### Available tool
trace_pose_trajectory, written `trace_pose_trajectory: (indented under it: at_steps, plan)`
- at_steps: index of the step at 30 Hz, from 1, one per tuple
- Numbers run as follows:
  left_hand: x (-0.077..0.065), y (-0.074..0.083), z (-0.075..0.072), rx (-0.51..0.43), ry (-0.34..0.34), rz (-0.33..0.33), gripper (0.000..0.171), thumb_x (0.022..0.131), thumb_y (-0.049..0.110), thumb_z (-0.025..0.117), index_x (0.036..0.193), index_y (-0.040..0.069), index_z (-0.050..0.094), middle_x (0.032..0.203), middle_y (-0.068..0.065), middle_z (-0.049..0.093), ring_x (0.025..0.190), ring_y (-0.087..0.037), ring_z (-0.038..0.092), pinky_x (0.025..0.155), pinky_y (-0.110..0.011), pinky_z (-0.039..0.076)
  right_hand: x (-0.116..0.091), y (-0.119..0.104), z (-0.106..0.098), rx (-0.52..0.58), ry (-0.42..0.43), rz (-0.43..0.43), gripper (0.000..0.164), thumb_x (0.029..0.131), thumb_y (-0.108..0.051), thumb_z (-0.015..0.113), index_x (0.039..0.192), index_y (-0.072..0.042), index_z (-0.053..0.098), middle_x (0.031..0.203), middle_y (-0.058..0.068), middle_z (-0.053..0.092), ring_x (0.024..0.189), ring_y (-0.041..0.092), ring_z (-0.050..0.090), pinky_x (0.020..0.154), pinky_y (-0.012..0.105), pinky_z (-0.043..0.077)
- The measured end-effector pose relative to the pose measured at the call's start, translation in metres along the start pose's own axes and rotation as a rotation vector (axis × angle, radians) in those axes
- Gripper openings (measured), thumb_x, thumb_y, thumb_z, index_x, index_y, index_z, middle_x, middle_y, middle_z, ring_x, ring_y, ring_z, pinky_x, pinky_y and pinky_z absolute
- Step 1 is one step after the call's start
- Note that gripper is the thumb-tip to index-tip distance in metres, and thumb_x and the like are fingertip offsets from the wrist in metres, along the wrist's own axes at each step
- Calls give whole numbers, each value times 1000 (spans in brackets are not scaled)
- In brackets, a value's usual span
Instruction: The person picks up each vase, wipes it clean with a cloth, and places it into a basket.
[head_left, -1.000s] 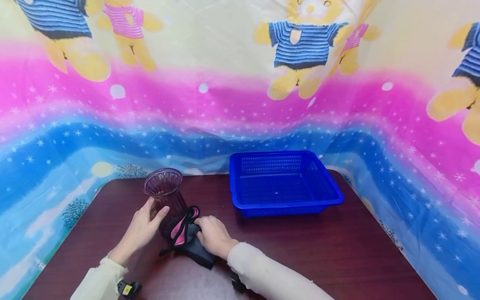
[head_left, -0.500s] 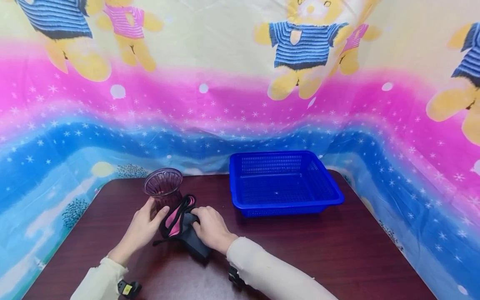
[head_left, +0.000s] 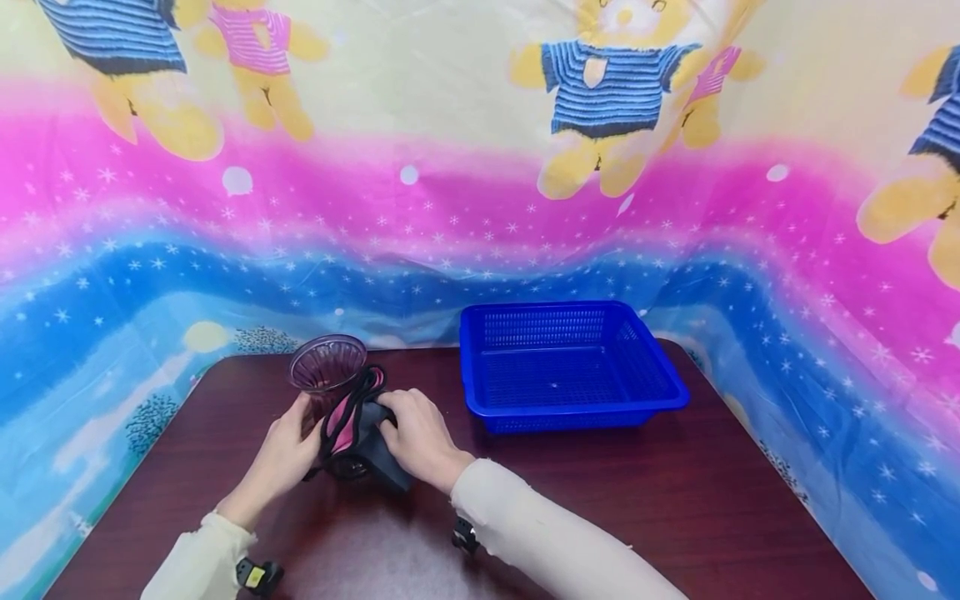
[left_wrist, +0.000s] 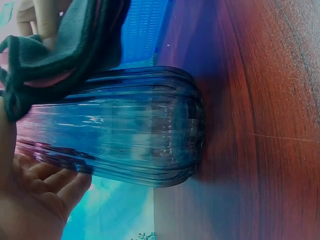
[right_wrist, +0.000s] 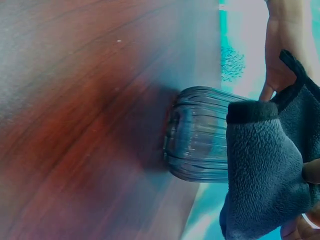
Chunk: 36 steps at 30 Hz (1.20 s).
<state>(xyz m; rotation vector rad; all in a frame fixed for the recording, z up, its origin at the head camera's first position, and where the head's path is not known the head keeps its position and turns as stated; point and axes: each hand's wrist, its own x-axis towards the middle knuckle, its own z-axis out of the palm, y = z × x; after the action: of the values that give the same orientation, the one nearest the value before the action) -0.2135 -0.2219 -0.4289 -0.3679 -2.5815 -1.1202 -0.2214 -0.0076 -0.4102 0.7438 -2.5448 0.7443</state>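
A purple-tinted ribbed glass vase (head_left: 327,360) with a flared rim stands at the left of the table, its base (left_wrist: 187,127) down at the tabletop. My left hand (head_left: 279,457) grips it just below the rim, fingers behind the glass. In my right hand (head_left: 422,437) is a folded cleaning cloth (head_left: 380,457), grey with a pink side and black edging. The cloth lies against the vase's right front and hides part of its body. Grey fleecy fabric (right_wrist: 262,165) covers the vase's upper part in the right wrist view.
A blue plastic basket (head_left: 573,410) with perforated sides sits at the back right of the dark reddish wooden table (head_left: 600,508). Behind the table hangs a curtain (head_left: 450,208) printed with bears and snowflakes. Black wrist cameras (head_left: 258,577) are strapped at the sleeves.
My right hand and the cloth have slid upward along the vase, closer to the rim and the left thumb. The left hand and the vase have stayed in place.
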Motion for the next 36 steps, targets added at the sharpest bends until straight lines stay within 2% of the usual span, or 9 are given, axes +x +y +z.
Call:
trace_pose_trajectory:
  at_steps: [4,15,24,36]
  plan:
    - [1,-1,1,-12,-5,-3,41,103,16,55,139,-1,47,136,-31,60,124,-44,61,102,-50,49,1,-2,-2,8,16,4,18,87,-10,71,104,-16,74,96,-4,76,85,15,63,75,27,52]
    - [0,-3,0,56,5,-9,39,105,24,56,134,-1,50,131,-31,64,120,-47,64,99,-59,52,-8,1,8,4,-59,21,17,90,-11,69,105,-17,72,92,-2,74,86,16,65,75,29,54]
    - [-2,-3,-1,52,-23,-39,58,105,32,54,146,-7,41,137,-38,55,125,-51,58,102,-63,49,-18,11,21,-27,-107,9,16,87,-11,71,103,-16,74,90,-1,74,86,16,68,75,29,54]
    - [-2,-3,-1,32,-33,-48,63,105,31,53,150,-10,35,140,-41,49,128,-52,54,104,-61,47,-30,21,34,-88,-176,29,20,87,-11,71,107,-14,76,96,1,76,92,18,70,77,29,56]
